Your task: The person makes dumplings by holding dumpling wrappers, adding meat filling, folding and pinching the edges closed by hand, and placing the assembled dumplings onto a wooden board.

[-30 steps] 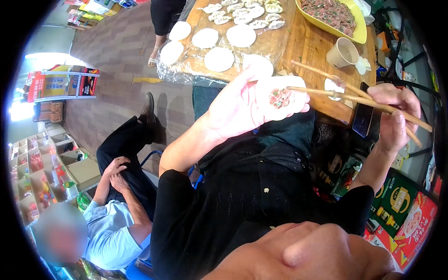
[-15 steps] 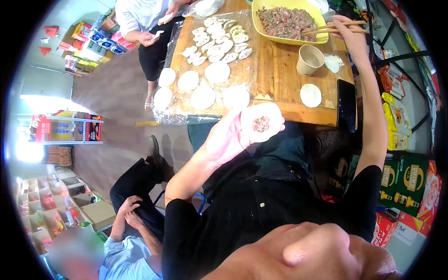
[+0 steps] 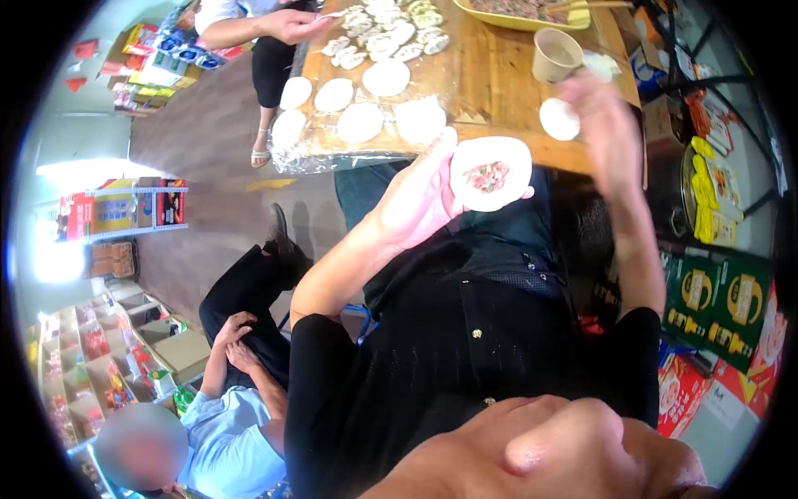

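My left hand (image 3: 413, 198) holds a round white dumpling wrapper (image 3: 514, 158) lying open on its fingers. Pinkish meat filling with green bits (image 3: 487, 177) sits in the wrapper's middle. My right hand (image 3: 608, 125) is smeared by motion, just right of a loose wrapper (image 3: 559, 120) and below the paper cup (image 3: 544, 65); its fingers cannot be made out. At the top, wooden chopsticks (image 3: 600, 5) rest in the yellow bowl (image 3: 532, 20) of meat filling, apart from my hands.
Several flat wrappers (image 3: 361, 123) and folded dumplings (image 3: 391, 40) lie on plastic film on the wooden table (image 3: 490, 91). Another person's hand (image 3: 293, 27) is at the table's left side with a pale wrapper. A seated person (image 3: 233, 432) is at lower left. Packaged goods (image 3: 706, 291) stand at right.
My right hand has let go of the chopsticks, left them in the bowl and come down towards me. The view has tilted, so the table sits higher. My left hand still holds the filled wrapper.
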### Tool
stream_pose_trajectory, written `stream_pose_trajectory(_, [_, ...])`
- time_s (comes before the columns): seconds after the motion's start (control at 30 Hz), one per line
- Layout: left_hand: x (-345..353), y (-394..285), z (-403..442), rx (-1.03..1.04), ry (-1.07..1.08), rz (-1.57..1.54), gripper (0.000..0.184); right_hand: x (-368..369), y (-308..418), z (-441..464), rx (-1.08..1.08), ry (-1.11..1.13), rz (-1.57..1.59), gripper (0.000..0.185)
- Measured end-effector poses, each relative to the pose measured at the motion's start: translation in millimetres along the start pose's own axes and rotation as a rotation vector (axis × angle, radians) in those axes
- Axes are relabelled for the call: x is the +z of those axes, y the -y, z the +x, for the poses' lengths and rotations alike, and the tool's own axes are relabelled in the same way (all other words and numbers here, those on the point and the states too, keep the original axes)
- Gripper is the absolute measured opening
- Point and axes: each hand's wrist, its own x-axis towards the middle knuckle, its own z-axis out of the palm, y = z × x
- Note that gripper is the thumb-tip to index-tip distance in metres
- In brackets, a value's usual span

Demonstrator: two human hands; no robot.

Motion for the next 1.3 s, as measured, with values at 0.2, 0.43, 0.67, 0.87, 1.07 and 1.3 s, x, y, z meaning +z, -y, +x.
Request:
stream_pose_trajectory(0.2, [-6.7,50.6,20.4,-0.02,-0.015,0.267,0.062,74.1,-11.8,-75.0,0.903,-0.162,1.046,0.082])
stream_pose_trajectory(0.43, [-20.0,73.1,28.8,0.031,0.118,0.848,0.057,59.4,-29.8,-106.9,0.688,0.152,1.324,0.082])
stream_pose_trajectory(0.67, [-7.9,69.4,28.3,0.286,0.067,1.715,0.047,64.7,-17.0,-126.5,0.727,-0.23,1.037,0.06])
stream_pose_trajectory(0.87, [-13.1,59.7,37.0,0.388,0.029,1.978,0.055,55.9,-12.1,-125.5,0.689,-0.265,0.976,0.057])
stream_pose_trajectory(1.07, [-15.5,22.5,70.4,0.565,0.001,2.089,0.054,39.7,-20.4,-117.5,0.601,-0.197,1.135,0.055])
stream_pose_trajectory(1.3, [-9.2,-22.3,186.8,1.233,-0.072,2.124,0.043,30.2,-1.5,-102.9,0.571,-0.168,1.196,0.064])
